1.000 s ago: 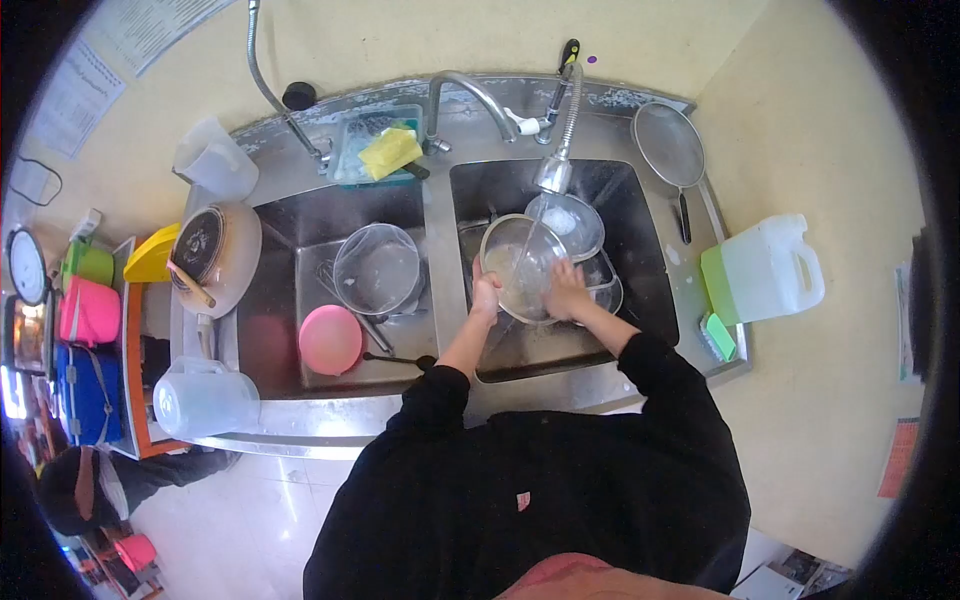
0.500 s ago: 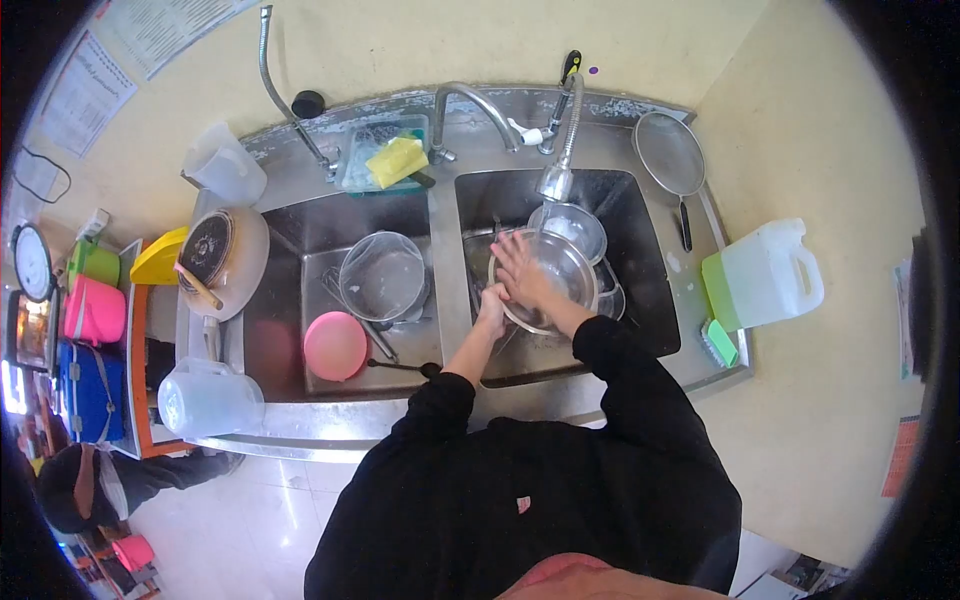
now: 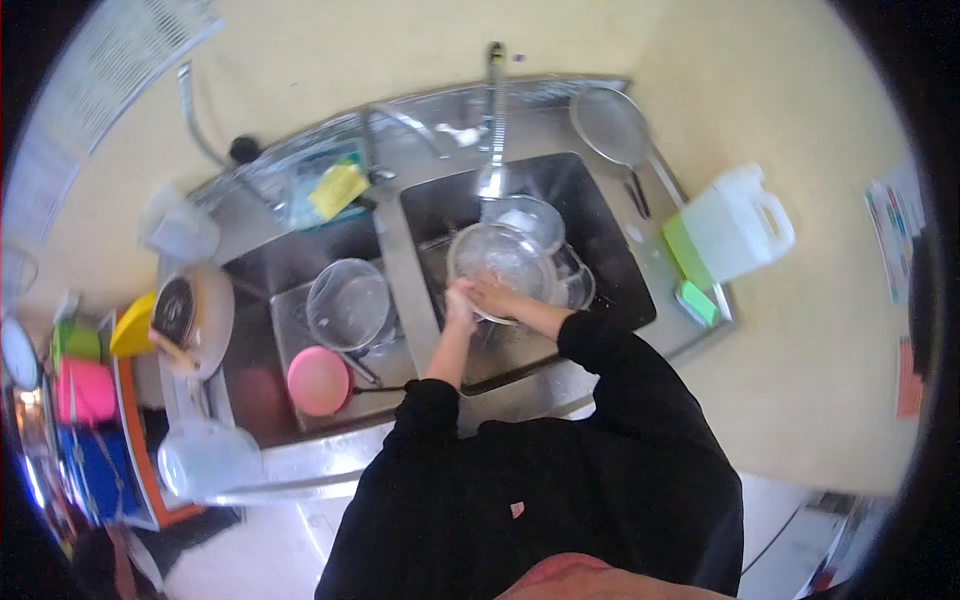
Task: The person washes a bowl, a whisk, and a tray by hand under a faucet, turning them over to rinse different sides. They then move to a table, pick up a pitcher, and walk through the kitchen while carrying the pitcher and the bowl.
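Note:
A round metal bowl (image 3: 520,258) sits in the right-hand sink basin under the running spray faucet (image 3: 492,178). My left hand (image 3: 461,304) is closed at the bowl's near left rim. Against it, over the near inner edge of the bowl, lies my right hand (image 3: 493,298); its fingers are smeared by motion. Behind the bowl is a smaller clear bowl (image 3: 535,222), partly covered by it. Another clear container (image 3: 577,285) shows at its right side.
The left basin holds a strainer-like round pan (image 3: 350,303) and a pink bowl (image 3: 319,381). A yellow sponge (image 3: 338,190) rests on a tub behind. To the right are a sieve (image 3: 609,122), a jug of green liquid (image 3: 728,228) and a green brush (image 3: 697,303).
My right hand has come from the bowl's interior down to my left hand, its spread fingers drawn in. The head view has tilted and shifted, blurring the scene.

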`<action>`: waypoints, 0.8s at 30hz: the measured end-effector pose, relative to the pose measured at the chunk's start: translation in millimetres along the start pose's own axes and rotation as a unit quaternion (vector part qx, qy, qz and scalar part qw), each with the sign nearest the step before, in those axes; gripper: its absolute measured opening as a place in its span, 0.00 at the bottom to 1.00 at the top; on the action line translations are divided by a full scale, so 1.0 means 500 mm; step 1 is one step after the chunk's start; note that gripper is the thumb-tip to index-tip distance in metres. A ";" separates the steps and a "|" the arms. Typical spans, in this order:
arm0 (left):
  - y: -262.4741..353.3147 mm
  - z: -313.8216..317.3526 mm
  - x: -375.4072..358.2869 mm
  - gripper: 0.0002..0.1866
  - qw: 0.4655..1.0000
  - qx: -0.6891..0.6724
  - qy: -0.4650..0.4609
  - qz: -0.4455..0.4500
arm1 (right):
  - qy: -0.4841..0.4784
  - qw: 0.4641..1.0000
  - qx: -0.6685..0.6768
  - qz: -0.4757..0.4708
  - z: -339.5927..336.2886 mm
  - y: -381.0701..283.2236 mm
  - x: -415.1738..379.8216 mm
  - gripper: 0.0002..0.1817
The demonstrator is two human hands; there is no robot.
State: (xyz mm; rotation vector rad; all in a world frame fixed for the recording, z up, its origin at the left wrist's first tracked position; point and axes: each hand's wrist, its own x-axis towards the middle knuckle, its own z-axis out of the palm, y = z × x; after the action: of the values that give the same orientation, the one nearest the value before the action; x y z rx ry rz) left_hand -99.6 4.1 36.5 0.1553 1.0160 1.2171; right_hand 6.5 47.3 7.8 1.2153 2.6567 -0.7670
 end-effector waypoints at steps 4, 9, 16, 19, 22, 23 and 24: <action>0.021 0.006 -0.021 0.19 0.999 -0.021 -0.013 -0.020 | 0.024 0.992 -0.086 0.090 -0.012 0.009 0.009 0.28; 0.028 0.016 -0.038 0.17 0.999 -0.003 -0.006 -0.032 | 0.050 0.993 0.036 0.104 0.006 -0.002 0.007 0.23; -0.008 0.013 -0.018 0.17 1.000 -0.015 0.012 -0.021 | 0.018 0.990 0.074 0.122 -0.021 -0.037 -0.027 0.29; -0.011 -0.012 -0.005 0.19 0.998 -0.012 -0.018 -0.064 | 0.169 0.985 0.006 0.024 0.072 0.019 -0.017 0.23; 0.007 -0.005 -0.031 0.21 0.995 0.023 -0.002 -0.098 | 0.122 0.985 0.061 0.103 -0.070 0.099 -0.079 0.11; 0.008 -0.002 -0.034 0.22 0.994 0.028 -0.007 -0.103 | 0.230 0.957 0.128 0.125 -0.115 0.099 -0.127 0.11; 0.005 -0.020 -0.018 0.23 0.993 0.039 -0.018 -0.107 | 0.332 0.912 0.195 0.143 -0.159 0.094 -0.187 0.11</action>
State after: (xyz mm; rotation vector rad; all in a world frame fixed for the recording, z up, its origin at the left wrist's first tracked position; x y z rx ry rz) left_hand -108.5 -6.3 37.0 0.1250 1.0222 0.9776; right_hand 111.3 49.3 86.9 2.2656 2.7539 -1.0044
